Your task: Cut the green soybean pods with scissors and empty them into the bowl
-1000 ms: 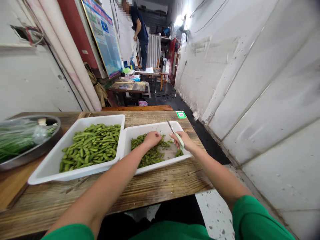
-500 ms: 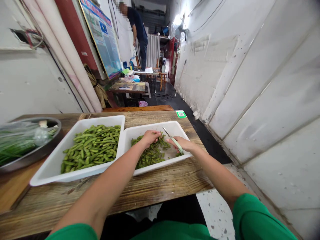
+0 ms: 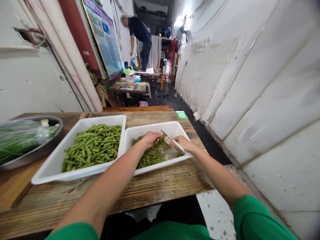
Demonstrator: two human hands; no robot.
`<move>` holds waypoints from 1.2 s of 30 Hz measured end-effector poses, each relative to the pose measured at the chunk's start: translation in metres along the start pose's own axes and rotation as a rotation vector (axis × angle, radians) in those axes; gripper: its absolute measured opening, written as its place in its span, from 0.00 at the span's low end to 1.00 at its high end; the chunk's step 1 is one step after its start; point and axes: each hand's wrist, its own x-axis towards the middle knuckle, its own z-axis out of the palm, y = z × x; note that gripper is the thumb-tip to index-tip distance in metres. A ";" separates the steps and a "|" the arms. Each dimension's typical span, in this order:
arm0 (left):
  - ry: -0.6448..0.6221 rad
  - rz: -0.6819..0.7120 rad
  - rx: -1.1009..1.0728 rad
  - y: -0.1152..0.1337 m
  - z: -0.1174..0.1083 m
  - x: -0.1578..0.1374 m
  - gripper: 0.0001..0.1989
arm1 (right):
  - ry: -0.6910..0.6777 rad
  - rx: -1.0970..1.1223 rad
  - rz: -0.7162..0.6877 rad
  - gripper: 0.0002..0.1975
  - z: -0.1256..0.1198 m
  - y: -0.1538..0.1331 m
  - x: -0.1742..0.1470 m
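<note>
Left hand (image 3: 150, 138) is pinching a pod (image 3: 160, 136) over the right tray (image 3: 181, 128) so the right hand (image 3: 180, 143), gripping scissors (image 3: 172, 141), is meeting it blades-first.

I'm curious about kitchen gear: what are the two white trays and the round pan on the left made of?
The two white trays look like plastic: smooth, opaque, evenly white, with rounded moulded rims. The round pan looks like metal, probably steel: grey, with a dull sheen along its thin rim. The table beneath is rough, grainy wood.

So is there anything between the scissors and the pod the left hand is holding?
Nothing visible. The scissors in the right hand point straight at the left hand, above the pods in the right tray.
</note>
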 end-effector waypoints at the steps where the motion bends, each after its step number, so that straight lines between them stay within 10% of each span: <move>1: 0.003 -0.015 -0.018 0.001 0.000 0.000 0.11 | 0.002 0.000 0.001 0.25 0.000 0.001 0.000; 8: -0.134 -0.140 -0.121 0.010 0.004 -0.009 0.06 | -0.021 0.083 0.031 0.23 0.000 -0.003 -0.002; 17: -0.008 -0.031 -0.260 0.013 0.008 -0.008 0.04 | -0.151 0.367 0.134 0.23 -0.001 -0.016 -0.007; 36: 0.122 -0.001 -0.210 0.014 0.006 -0.003 0.04 | 0.016 0.318 0.046 0.20 0.001 -0.004 -0.001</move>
